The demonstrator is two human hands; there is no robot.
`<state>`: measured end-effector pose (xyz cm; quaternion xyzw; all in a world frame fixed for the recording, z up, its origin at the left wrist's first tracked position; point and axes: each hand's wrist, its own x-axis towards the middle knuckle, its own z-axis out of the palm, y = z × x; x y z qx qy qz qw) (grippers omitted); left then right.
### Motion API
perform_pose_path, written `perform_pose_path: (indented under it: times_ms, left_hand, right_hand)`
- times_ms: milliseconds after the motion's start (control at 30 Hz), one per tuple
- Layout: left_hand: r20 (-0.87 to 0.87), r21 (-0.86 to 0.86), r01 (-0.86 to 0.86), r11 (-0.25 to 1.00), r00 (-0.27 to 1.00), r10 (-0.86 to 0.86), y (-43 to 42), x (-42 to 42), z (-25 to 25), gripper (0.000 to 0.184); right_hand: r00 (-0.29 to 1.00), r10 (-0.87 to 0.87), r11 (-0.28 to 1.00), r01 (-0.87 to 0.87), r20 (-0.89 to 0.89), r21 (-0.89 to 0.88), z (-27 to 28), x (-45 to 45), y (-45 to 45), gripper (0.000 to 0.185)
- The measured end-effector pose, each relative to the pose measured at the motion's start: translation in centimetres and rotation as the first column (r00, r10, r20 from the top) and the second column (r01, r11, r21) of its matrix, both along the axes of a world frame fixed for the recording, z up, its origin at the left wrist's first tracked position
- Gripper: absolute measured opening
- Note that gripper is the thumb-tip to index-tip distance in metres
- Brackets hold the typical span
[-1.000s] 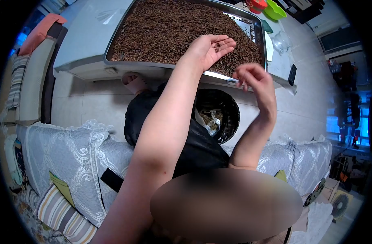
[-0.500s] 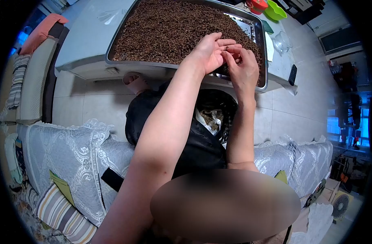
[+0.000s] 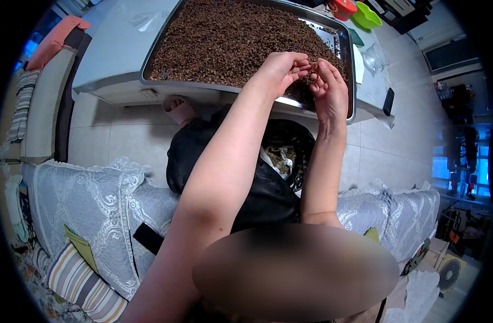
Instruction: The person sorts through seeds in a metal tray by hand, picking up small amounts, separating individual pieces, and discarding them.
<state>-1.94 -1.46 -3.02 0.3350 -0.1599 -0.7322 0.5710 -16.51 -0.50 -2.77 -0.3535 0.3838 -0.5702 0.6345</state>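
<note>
A large metal tray (image 3: 352, 97) holds a deep heap of small dried brown husks (image 3: 230, 37) that look like peppercorns. Above its near right part, my left hand (image 3: 284, 70) and my right hand (image 3: 331, 91) meet at the fingertips. Between them is a small reddish-brown sprig (image 3: 314, 66), its exact kind too small to make out. My left thumb and fingers are bent in a pinch at its left side. From the right, my right thumb and forefinger pinch it, with the other fingers curled below.
The tray rests on a white table (image 3: 112, 59). A green bowl (image 3: 367, 16), a red container (image 3: 343, 9), a glass jar (image 3: 375, 57) and a black phone-like object (image 3: 388, 100) lie to the right. Below my forearms stands a black bin (image 3: 303, 145) with litter inside.
My left hand has turned from palm-up and spread to curled fingers. My right hand has shifted slightly right and rolled, showing more palm. The brown sprig now shows between the fingertips.
</note>
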Motion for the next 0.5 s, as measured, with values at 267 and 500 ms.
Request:
perform_pose_path:
  times_ms: [267, 500]
  left_hand:
    - [0.224, -0.046, 0.023, 0.999, 0.975, -0.012, 0.8, -0.6, 0.8, 0.019]
    - [0.025, -0.08, 0.08, 0.994, 0.997, -0.078, 0.0, 0.0, -0.3, 0.02]
  right_hand:
    - [0.98, -0.032, 0.995, 0.012, -0.197, -0.102, -0.3, 0.8, 0.2, 0.02]
    - [0.969, -0.108, 0.982, 0.069, -0.221, -0.177, 0.8, 1.2, 1.0, 0.022]
